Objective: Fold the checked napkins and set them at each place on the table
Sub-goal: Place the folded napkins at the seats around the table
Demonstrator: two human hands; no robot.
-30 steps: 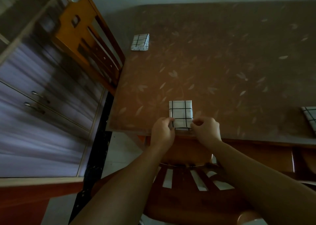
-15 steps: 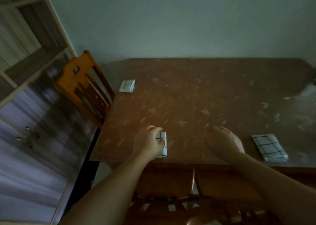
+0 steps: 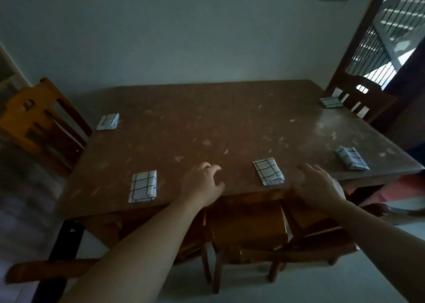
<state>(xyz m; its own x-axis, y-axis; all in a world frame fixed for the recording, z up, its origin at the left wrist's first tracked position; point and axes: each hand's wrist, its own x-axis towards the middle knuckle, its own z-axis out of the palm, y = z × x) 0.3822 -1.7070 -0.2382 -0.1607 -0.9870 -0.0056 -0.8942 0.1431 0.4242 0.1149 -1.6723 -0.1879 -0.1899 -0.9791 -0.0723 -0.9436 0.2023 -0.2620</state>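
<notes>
Left hand [image 3: 202, 185] and right hand [image 3: 315, 187] hover loosely open, holding nothing, either side of the middle napkin [image 3: 268, 171] at the table's [image 3: 207, 123] near edge. Four more folded napkins lie around the table edges. Likely light, limp cloth, folds slip easily: pinch the folded edge, both layers.

Head view. We see two bare forearms entering from the lower edge, each ending in a bare hand: the left hand [image 3: 203, 185] and the right hand [image 3: 316, 186]. No sleeve, cuff, glove, watch, ring or bracelet shows on either limb; both are uncovered along their whole visible length. Motion blur and dim light soften the outlines, so we cannot make out nails or finer marks.
</notes>
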